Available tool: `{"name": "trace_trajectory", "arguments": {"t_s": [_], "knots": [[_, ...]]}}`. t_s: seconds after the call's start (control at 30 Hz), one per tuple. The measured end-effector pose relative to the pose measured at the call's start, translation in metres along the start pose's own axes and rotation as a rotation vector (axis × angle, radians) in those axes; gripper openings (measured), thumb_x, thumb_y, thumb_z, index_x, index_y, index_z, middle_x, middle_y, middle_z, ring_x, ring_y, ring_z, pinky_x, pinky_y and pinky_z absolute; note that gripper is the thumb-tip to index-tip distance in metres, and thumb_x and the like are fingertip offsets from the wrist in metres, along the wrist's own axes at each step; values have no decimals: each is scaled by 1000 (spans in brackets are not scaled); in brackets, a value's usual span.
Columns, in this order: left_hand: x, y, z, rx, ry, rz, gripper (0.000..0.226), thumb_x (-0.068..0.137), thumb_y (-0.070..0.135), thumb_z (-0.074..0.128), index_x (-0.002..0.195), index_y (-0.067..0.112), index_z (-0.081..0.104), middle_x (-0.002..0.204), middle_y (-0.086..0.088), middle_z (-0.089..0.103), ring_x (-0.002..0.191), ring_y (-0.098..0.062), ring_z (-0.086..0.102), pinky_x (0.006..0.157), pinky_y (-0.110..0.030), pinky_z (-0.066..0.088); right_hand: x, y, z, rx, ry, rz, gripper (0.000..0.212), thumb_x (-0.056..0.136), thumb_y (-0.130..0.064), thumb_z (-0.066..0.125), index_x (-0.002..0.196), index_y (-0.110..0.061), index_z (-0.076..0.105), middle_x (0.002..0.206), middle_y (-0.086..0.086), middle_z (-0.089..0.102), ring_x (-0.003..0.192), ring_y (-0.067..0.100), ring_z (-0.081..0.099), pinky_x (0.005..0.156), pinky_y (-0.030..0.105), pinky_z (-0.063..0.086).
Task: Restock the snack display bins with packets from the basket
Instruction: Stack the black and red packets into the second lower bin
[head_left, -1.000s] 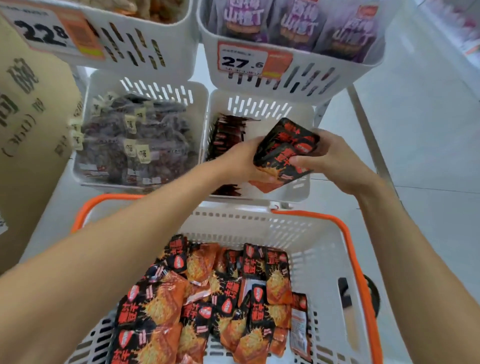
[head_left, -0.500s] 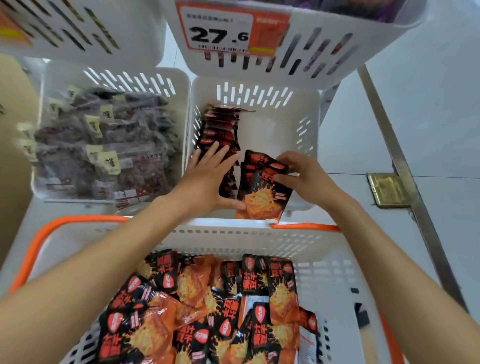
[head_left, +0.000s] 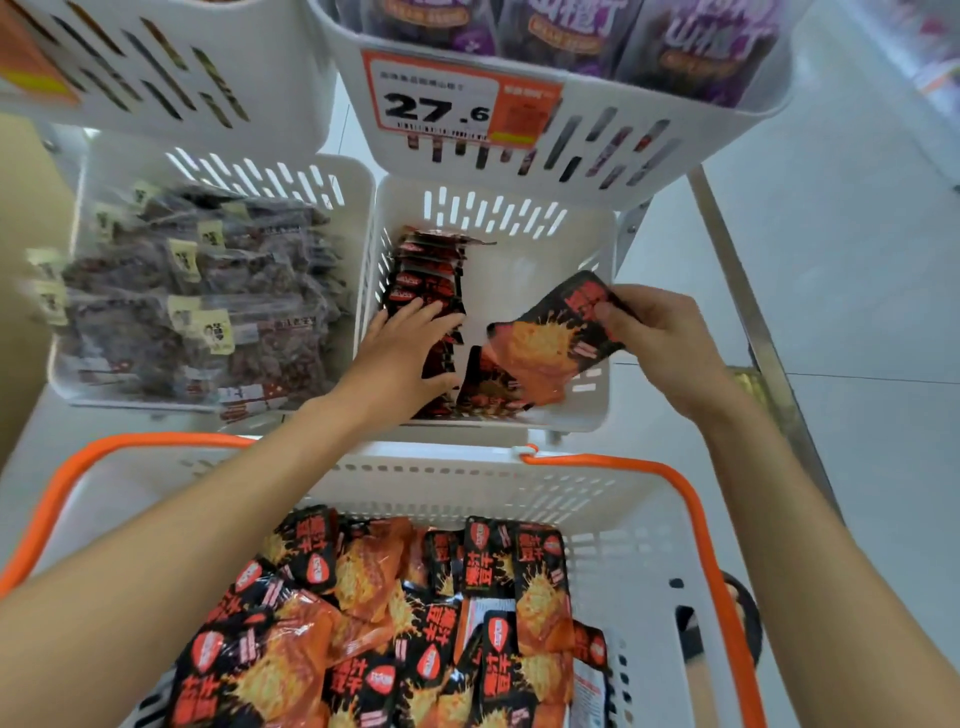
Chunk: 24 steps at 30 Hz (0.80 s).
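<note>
Right grip (head_left: 660, 343) pinching packet (head_left: 558, 338), long axis slanting down-left toward gap (head_left: 475, 312); left grip (head_left: 410, 358), fingers straight, bracing packet row (head_left: 426, 280) just left of gap.

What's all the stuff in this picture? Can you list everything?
basket: one, white with orange rim, nearest the camera
basket packets: many, black and orange, piled in the basket
lower bin: one, white, centre
packet row: several, black and red, standing along the lower bin's left side
held packet: at least one, black and orange, over the lower bin
snack bags: many, clear with pale labels, in the white bin at left
purple packets: several, in the upper bin
price tag: one, white and orange, reads 27.6, on the upper bin's front
left hand: straight fingers pressing the packet row
right hand: pinches the held packet
</note>
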<state>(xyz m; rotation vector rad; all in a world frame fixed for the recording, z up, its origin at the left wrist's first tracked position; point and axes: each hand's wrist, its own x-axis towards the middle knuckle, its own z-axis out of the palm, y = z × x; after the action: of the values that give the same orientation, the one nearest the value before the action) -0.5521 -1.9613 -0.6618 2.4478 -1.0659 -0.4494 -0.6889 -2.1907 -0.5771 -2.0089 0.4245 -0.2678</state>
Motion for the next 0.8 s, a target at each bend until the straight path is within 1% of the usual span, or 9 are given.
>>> {"name": "trace_trajectory", "arguments": {"t_s": [0.13, 0.37, 0.43, 0.53, 0.57, 0.6, 0.67, 0.73, 0.8], "knots": [[-6, -1, -6, -52, 13, -20, 67, 96, 41, 60, 154, 26, 30, 164, 2, 18, 152, -15, 4, 123, -35, 0, 11, 1, 7, 45, 318, -104, 23, 96, -3, 55, 105, -21, 67, 93, -7, 71, 83, -2, 67, 79, 17, 52], [-10, -1, -6, -9, -18, -35, 79, 93, 47, 61, 156, 22, 21, 165, 1, 13, 153, -16, 2, 124, -34, -2, 25, 18, 27, -179, 140, -33, 22, 97, -7, 54, 105, -14, 73, 89, -8, 68, 77, -13, 62, 71, 8, 46], [-10, -1, -5, -7, -15, -16, 82, 91, 51, 62, 157, 26, 20, 165, 1, 12, 153, -16, 2, 124, -36, -2, 22, 20, 36, -201, -16, 25, 23, 98, -9, 54, 108, -18, 73, 96, -5, 72, 86, -2, 66, 84, 21, 52], [-10, 1, -1, 68, -54, 46, 80, 87, 65, 56, 154, 43, 19, 166, 2, 6, 153, -16, -5, 123, -42, -7, 10, 30, 64, -339, -563, 182, 31, 101, -21, 50, 127, -27, 65, 130, -3, 65, 116, 12, 59, 104, 31, 42], [-11, 1, 0, 103, -82, 58, 72, 87, 68, 51, 151, 49, 23, 166, 3, 2, 152, -16, -9, 122, -45, -10, 7, 35, 71, -318, -649, 212, 32, 101, -25, 50, 129, -30, 64, 136, -5, 60, 124, 12, 54, 109, 33, 38], [-11, 0, 1, 134, -113, 66, 63, 88, 69, 47, 146, 53, 31, 166, 4, -3, 152, -16, -14, 121, -46, -12, 6, 36, 75, -233, -628, 245, 32, 99, -25, 50, 128, -30, 65, 139, -6, 58, 127, 11, 51, 111, 34, 35], [-11, -2, 2, 159, -157, 69, 48, 90, 69, 42, 136, 57, 45, 166, 5, -9, 151, -15, -19, 120, -47, -15, 15, 36, 71, -79, -374, 278, 34, 99, -17, 51, 130, -26, 64, 140, -5, 56, 127, 9, 50, 112, 32, 34], [-10, -1, 3, 161, -166, 69, 40, 92, 66, 41, 130, 59, 51, 166, 6, -11, 150, -15, -20, 119, -47, -15, 34, 44, 62, -220, -185, 229, 41, 99, -16, 53, 140, -22, 52, 147, 0, 48, 134, 15, 43, 116, 35, 31], [-9, 0, 5, 173, -177, 64, 37, 94, 63, 41, 130, 59, 51, 165, 7, -12, 150, -14, -21, 119, -48, -15, 52, 58, 61, -429, -224, 202, 59, 98, -30, 58, 151, -25, 33, 158, 8, 28, 146, 25, 25, 118, 39, 22]]}}
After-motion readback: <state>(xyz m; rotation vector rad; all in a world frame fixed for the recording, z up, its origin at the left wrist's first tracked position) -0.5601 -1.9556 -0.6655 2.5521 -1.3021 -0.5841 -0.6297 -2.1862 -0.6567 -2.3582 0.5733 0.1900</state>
